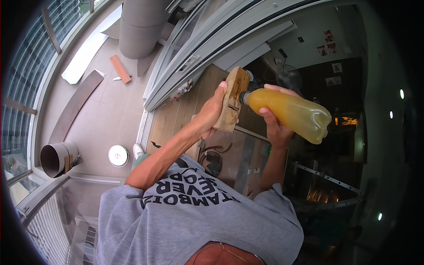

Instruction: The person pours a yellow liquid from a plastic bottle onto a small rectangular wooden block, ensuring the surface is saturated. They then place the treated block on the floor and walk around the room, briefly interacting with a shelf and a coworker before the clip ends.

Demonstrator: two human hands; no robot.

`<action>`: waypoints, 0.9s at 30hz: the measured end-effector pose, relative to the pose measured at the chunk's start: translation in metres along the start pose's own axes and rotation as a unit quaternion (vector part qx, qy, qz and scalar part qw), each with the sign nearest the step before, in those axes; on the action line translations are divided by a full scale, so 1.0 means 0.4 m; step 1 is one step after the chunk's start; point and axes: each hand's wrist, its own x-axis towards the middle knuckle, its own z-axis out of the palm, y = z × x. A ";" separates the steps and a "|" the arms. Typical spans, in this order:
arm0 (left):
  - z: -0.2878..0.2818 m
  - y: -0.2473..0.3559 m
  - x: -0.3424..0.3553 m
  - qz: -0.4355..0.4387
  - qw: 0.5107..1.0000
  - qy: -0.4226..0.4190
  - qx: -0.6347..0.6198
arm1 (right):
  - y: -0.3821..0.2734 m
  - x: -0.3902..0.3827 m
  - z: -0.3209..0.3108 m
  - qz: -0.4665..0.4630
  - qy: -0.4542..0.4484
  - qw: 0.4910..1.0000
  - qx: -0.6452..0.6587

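Note:
My left hand (213, 110) is wrapped round a worn wooden hand plane (229, 115), thumb along its near edge, holding it up on end at a tilt. A dark slot crosses the face turned toward the bottle, and brown stains mark its upper part. In my right hand (276, 123) is a clear plastic bottle (300, 112) of yellow liquid, lying nearly on its side. Its dark neck end points left at the plane's face; whether the two touch I cannot tell. My right thumb presses the bottle's near side, with the fingers partly hidden behind it.
A sliding door frame (190, 62) runs past my left arm. Beyond it on the floor are a white bucket (118, 156), a rolled brown sheet (57, 160), a curved brown strip (77, 106) and a reddish board (120, 69). A fan (289, 78) stands in the dark room ahead.

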 end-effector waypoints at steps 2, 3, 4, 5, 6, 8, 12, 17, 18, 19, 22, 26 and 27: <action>-0.007 -0.012 0.008 0.002 1.000 -0.007 -0.006 | -0.021 0.014 0.002 -0.014 -0.021 1.000 0.007; -0.013 -0.018 0.012 0.006 1.000 -0.015 -0.014 | -0.029 0.017 0.012 -0.023 -0.028 0.998 0.047; -0.013 -0.019 0.008 0.008 0.999 -0.024 -0.023 | -0.028 0.015 0.009 -0.032 -0.033 0.999 0.018; -0.011 -0.019 0.003 0.012 1.000 -0.014 -0.015 | -0.025 0.013 0.003 -0.041 -0.038 0.998 -0.010; -0.005 -0.015 -0.003 0.015 1.000 -0.005 -0.006 | -0.022 0.011 -0.004 -0.050 -0.042 0.997 -0.038; -0.001 -0.012 -0.008 0.012 1.000 0.001 0.000 | 0.006 -0.013 -0.021 -0.008 -0.036 0.999 -0.018; -0.003 -0.016 -0.001 -0.001 1.000 0.005 0.002 | -0.009 -0.023 -0.003 -0.019 -0.032 0.998 0.051; 0.008 -0.023 -0.007 -0.005 1.000 0.000 0.001 | -0.036 -0.007 0.015 -0.035 -0.036 0.999 0.009; 0.003 -0.029 -0.004 -0.009 1.000 -0.011 -0.011 | -0.037 -0.006 0.016 -0.037 -0.034 0.999 0.008; -0.002 -0.031 -0.003 -0.013 0.999 -0.022 -0.025 | -0.036 -0.006 0.010 -0.039 -0.044 0.998 0.002; -0.008 -0.025 -0.008 -0.019 0.999 -0.037 -0.017 | -0.026 -0.017 -0.009 -0.042 -0.057 0.997 0.000; -0.007 -0.028 -0.002 -0.014 0.999 -0.026 -0.017 | -0.023 -0.013 -0.001 -0.041 -0.055 0.998 0.005; -0.006 -0.029 0.001 -0.014 1.000 -0.023 -0.014 | -0.028 -0.006 0.003 -0.040 -0.063 0.997 0.000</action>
